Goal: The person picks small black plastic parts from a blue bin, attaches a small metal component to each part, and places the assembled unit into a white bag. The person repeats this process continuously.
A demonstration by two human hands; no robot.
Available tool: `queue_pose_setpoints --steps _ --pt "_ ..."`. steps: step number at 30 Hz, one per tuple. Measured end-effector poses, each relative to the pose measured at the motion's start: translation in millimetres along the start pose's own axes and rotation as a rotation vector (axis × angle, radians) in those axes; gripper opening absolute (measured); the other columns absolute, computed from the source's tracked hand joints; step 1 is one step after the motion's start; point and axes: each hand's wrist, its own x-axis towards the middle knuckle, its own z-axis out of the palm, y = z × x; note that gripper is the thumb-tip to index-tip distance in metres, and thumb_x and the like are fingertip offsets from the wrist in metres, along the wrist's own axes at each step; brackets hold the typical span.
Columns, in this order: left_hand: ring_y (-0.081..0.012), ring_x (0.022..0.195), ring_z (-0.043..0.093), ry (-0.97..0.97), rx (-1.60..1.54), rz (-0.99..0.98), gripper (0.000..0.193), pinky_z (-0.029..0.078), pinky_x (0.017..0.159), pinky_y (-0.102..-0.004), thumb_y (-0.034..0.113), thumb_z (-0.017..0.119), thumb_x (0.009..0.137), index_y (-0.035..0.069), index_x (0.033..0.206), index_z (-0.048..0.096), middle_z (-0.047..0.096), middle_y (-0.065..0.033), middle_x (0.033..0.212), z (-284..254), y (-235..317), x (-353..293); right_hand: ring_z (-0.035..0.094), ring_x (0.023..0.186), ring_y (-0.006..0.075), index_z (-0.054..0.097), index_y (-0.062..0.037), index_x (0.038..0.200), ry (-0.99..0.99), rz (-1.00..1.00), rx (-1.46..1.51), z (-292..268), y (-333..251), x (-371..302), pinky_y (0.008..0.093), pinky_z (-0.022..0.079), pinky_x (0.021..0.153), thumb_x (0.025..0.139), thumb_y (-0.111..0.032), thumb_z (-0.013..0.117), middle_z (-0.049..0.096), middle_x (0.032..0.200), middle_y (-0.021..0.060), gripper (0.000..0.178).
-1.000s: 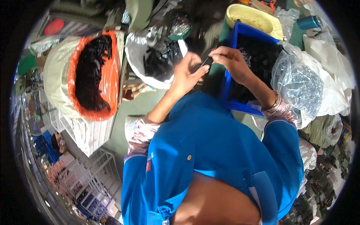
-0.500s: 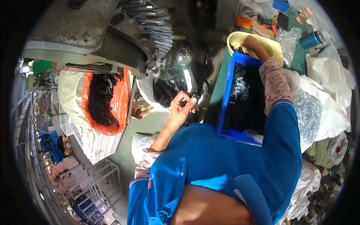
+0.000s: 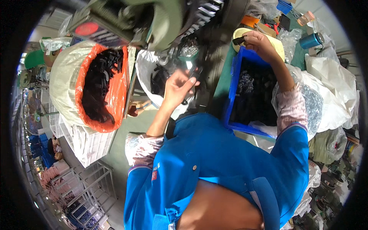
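My left hand is raised near the machine, fingers closed on a small black part, blurred by motion. Over the pale yellow basin, my right hand pinches another small black part, which sticks out leftward from the fingertips. Just below that hand stands a blue bin, holding many dark parts and some shiny coiled metal pieces. A white bag-lined container with black pieces sits behind my left hand.
A sack with an orange liner, full of black parts, stands at left on white crates. The green machine overhangs the far side. White bags and a blue cup lie at right.
My right hand has come up out of the yellow basin with a black part. The left hand has moved slightly left and its part now points upward. The whole view has shifted.
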Motion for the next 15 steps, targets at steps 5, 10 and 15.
queue_pose_setpoints --steps 5,10,15 --pt "-0.0086 0.076 0.062 -0.047 0.025 0.06 0.02 0.046 0.054 -0.0203 0.001 0.063 0.085 0.003 0.075 0.047 0.064 -0.0162 0.102 -17 3 3 0.061 0.076 0.0112 0.056 -0.0007 0.114 -0.034 -0.045 0.083 110 1 -47 0.0238 0.05 0.067 0.091 -0.013 0.057 0.062 0.089 0.0043 0.026" --pt "-0.0127 0.099 0.056 -0.031 0.154 0.1 0.023 0.045 0.083 -0.0278 0.002 0.068 0.081 0.002 0.072 0.047 0.061 -0.0197 0.115 -43 2 -5 0.062 0.079 0.0149 0.057 -0.0011 0.104 -0.014 -0.022 0.167 168 29 -51 0.0279 0.052 0.071 0.089 -0.011 0.06 0.063 0.09 0.0066 0.018" --pt "-0.0122 0.098 0.056 -0.01 0.231 0.175 0.022 0.047 0.081 -0.0278 0.001 0.067 0.08 0.001 0.073 0.047 0.062 -0.0178 0.116 -68 4 -11 0.061 0.085 0.0131 0.056 -0.0016 0.104 -0.063 -0.116 -0.026 199 35 -47 0.026 0.05 0.076 0.087 -0.005 0.062 0.061 0.096 0.0057 0.018"
